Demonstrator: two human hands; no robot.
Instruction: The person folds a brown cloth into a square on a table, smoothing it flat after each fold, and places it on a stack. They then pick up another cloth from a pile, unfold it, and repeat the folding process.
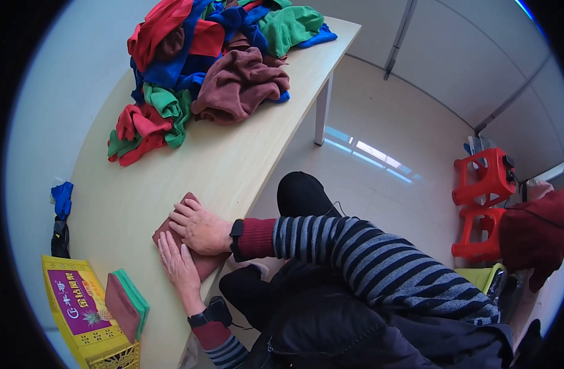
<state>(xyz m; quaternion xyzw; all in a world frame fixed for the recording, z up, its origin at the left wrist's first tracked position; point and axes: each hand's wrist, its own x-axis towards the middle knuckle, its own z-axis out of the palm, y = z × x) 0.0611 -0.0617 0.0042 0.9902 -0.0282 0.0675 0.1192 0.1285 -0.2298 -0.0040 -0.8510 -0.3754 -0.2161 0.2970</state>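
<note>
A brown cloth (207, 264), folded into a flat strip, lies at the table's near edge. My left hand (180, 264) rests flat on its left side, fingers stretched out. Across its middle lies my right hand (202, 227), fingers spread and pressing down on the fabric. Both palms cover much of the cloth, so its fold lines are partly hidden. To the left of my hands stands a small stack of folded cloths, a brown one (122, 305) against a green one (134, 295).
A loose heap of red, blue, green and brown cloths (242, 86) covers the far end of the wooden table (171, 175). A yellow and purple box (79, 301) stands at left, near a blue folded umbrella (62, 200). Red plastic stools (482, 178) stand on the floor at right.
</note>
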